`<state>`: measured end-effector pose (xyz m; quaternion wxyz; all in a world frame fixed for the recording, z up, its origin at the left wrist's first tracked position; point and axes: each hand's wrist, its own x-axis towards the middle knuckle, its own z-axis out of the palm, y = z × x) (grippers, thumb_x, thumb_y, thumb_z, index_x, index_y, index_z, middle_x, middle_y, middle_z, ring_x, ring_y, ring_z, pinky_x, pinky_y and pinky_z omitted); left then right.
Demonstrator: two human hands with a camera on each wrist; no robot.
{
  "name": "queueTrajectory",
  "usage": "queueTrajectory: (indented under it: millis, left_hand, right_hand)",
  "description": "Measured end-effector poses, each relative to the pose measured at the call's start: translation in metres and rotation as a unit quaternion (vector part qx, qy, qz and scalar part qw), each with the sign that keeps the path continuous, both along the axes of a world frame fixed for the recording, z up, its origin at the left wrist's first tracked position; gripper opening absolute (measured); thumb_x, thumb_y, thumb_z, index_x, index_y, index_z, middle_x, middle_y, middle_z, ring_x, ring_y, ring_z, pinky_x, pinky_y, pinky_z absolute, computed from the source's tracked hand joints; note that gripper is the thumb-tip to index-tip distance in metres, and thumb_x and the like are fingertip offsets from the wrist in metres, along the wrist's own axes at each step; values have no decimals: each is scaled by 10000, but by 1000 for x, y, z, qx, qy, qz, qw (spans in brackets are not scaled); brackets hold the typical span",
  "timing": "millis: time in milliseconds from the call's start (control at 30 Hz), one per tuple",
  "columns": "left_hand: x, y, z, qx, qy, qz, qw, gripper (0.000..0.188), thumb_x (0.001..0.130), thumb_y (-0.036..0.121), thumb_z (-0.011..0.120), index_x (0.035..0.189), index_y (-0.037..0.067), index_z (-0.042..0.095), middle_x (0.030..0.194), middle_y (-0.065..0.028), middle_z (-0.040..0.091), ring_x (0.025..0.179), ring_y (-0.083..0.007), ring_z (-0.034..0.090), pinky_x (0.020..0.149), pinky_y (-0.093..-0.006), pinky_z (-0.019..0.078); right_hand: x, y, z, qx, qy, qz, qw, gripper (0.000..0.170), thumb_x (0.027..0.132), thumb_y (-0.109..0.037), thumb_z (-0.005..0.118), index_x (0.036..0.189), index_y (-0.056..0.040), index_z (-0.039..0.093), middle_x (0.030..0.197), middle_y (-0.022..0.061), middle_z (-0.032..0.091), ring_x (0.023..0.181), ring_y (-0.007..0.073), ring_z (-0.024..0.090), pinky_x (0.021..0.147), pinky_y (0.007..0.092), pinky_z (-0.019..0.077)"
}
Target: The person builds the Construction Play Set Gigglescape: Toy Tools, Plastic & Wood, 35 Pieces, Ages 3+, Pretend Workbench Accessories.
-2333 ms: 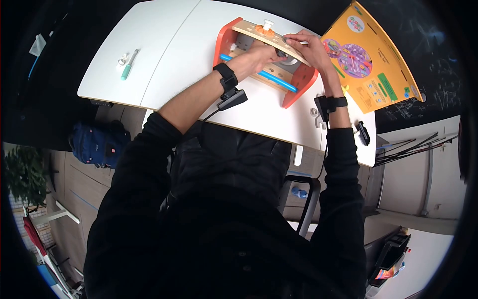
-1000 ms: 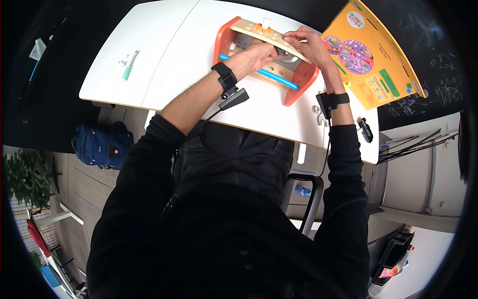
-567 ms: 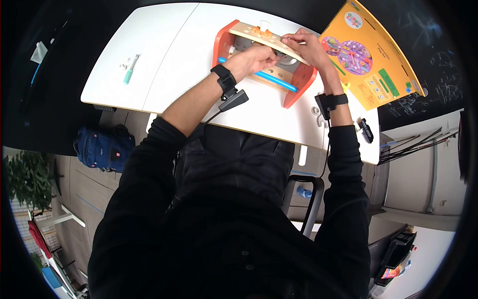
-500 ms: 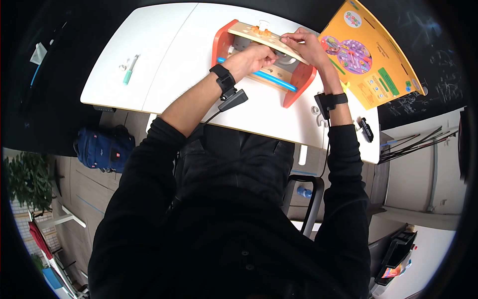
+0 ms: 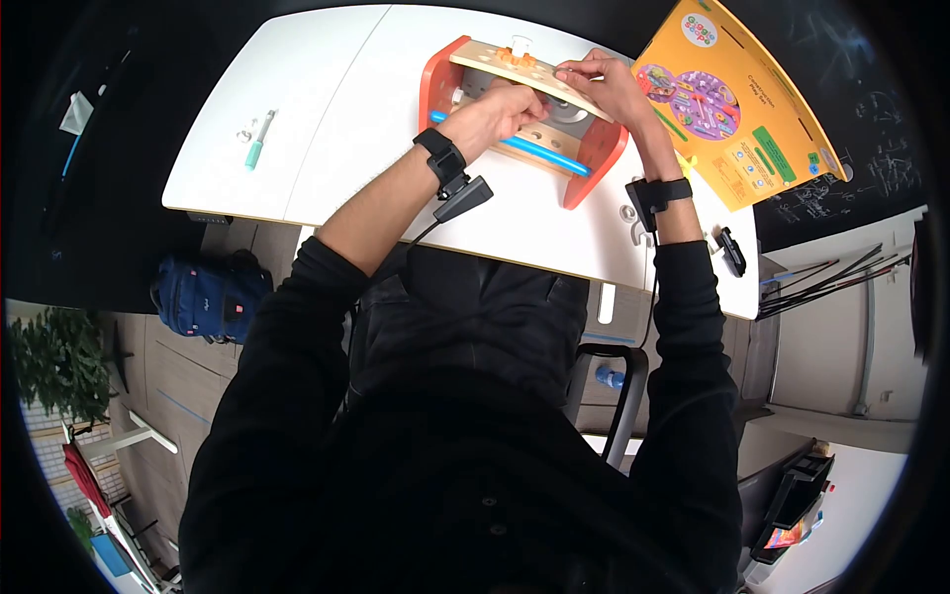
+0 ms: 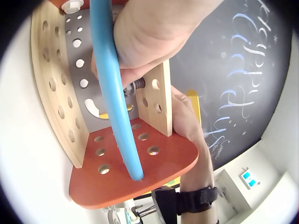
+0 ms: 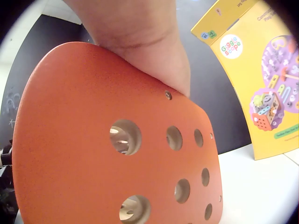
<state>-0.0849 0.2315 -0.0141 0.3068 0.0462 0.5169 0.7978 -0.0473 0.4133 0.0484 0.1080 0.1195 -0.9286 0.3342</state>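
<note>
A toy toolbox with orange-red end panels, a pale wooden board on top and a blue rod along its front stands on the white table. My left hand reaches in under the top board. In the left wrist view, its fingers pinch a grey nut at the threaded end of a bolt poking through the board; the blue rod partly covers this. Over the board's outer face, my right hand holds the bolt's other end with its fingertips, its wrist against the end panel.
An orange gear with a white bolt sits on the board. A yellow play-set box stands at the right. A teal-handled screwdriver lies at left; grey-white pieces and a black device lie near the right arm.
Both hands keep their places on the toolbox, with small finger movements by the left hand under the board. The toolbox has shifted slightly left in the head view.
</note>
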Motion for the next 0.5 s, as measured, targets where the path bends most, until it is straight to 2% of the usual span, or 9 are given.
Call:
queueTrajectory:
  millis: [133, 200, 333, 400, 500]
  left_hand:
    - [2, -2, 1, 40, -15, 37, 998, 532, 782, -252, 561, 1266, -34, 535, 1212, -158, 547, 1068, -274, 632, 935, -361, 599]
    - [6, -3, 4, -27, 4, 15, 1000, 548, 780, -225, 570, 1279, 0, 539, 1236, -133, 542, 1083, -265, 605, 913, -399, 582]
    - [10, -6, 11, -44, -4, -24, 999, 560, 769, -208, 563, 1276, 28, 546, 1237, -110, 537, 1115, -272, 570, 880, -421, 555]
    - [7, -2, 3, -53, 32, 93, 994, 574, 757, -198, 543, 1279, 41, 537, 1230, -96, 537, 1129, -275, 547, 903, -435, 514]
    - [10, -4, 2, -21, 47, 64, 997, 578, 742, -189, 530, 1269, 50, 534, 1199, -94, 535, 1073, -259, 548, 899, -421, 491]
  right_hand:
    - [-1, 1, -2, -4, 0, 0, 1000, 304, 888, -288, 789, 1095, -65, 784, 859, 47, 549, 778, 171, 583, 737, 337, 482]
    - [0, 1, -1, -4, 2, 2, 1000, 298, 890, -286, 788, 1094, -69, 785, 852, 47, 546, 774, 172, 581, 733, 337, 482]
    - [-2, 2, -3, -1, 5, 0, 1000, 299, 890, -285, 788, 1092, -64, 784, 856, 46, 552, 776, 169, 578, 733, 337, 481]
    - [-2, 1, -4, -21, -2, 3, 1000, 303, 890, -286, 789, 1089, -58, 784, 865, 45, 562, 779, 166, 580, 732, 336, 483]
    - [-1, 2, -4, -15, 4, 7, 1000, 312, 890, -290, 790, 1088, -49, 782, 884, 43, 577, 791, 165, 595, 736, 334, 490]
